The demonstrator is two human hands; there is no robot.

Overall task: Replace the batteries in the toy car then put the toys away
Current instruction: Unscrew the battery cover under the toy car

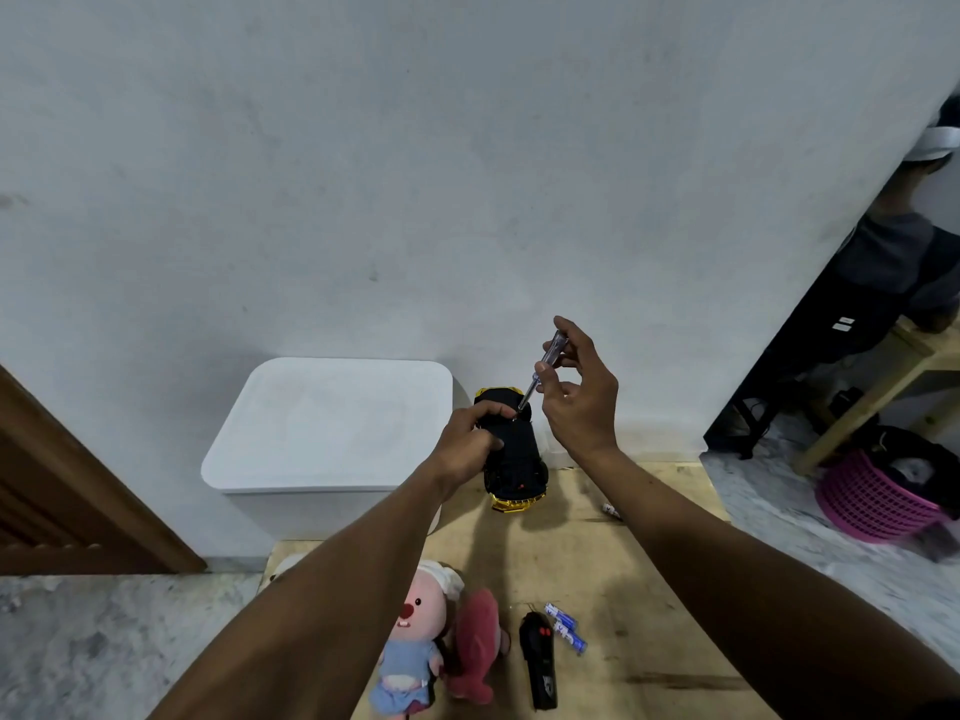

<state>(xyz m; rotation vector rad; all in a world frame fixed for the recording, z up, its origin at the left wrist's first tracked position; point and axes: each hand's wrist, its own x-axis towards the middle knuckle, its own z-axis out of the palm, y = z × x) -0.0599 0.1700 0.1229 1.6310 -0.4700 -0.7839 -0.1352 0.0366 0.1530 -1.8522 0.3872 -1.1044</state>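
A person reaches both bare arms out over a wooden worktop (623,563) set against a pale wall. The toy car (514,454), black with shiny gold ends, sits at the far edge of the worktop with its dark underside turned up. The left hand (467,441) wraps its fingers over the car's left side and grips it. I cannot tell whether the car's near end rests on the wood or is lifted just clear.

The right hand (582,397) is just to the right of the car and a little above it. It pinches the clear handle of a slim screwdriver (543,368) between thumb and fingertips. The shaft slants down and left, and its tip meets the car's underside close to the left hand's fingers.

Immediately left of the car stands a white storage box (327,423) with its lid on. Nearer the person than the car, a black remote control (537,662) lies flat, with three blue-and-white batteries (566,627) just to its right. To the left of the remote lie a dark pink plush toy (478,641) and a pale pink plush doll (413,636) in a blue dress, touching each other. Well to the right of the car, on the floor, stands a pink basket (872,506).
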